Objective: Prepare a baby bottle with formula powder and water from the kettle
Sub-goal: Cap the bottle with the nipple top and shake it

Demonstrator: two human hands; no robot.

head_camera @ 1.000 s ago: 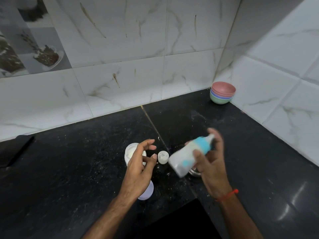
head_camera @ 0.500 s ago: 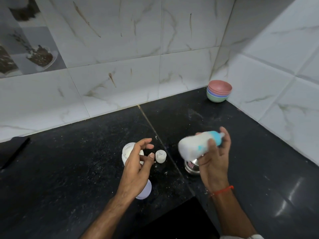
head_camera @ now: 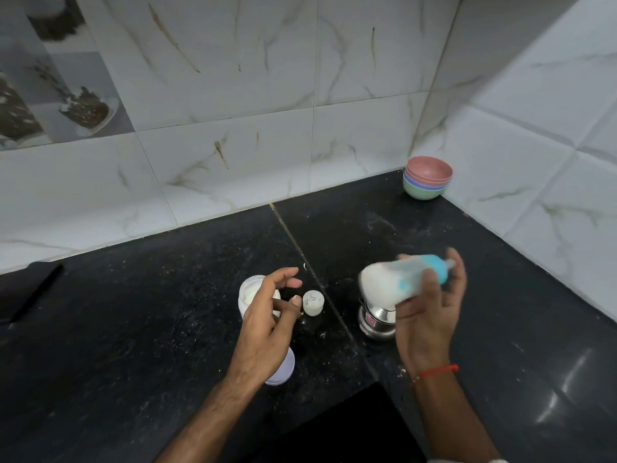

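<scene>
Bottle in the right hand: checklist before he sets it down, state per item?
1. Right hand grips the baby bottle: ok.
2. Blue cap end on the bottle: ok.
3. Powder fully mixed: cannot tell, bottle is motion-blurred.
4. Left hand free, holding nothing: ok.
5. Bare black counter to the right for set-down: ok.
6. Steel vessel sits directly under the bottle: not ok, avoid it.

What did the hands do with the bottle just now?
The right hand swung the baby bottle from base-down to nearly level, base left, as if shaking; it grips it throughout. The left hand stayed open above the powder jar. The small cap, steel pot and bowls did not move.
</scene>
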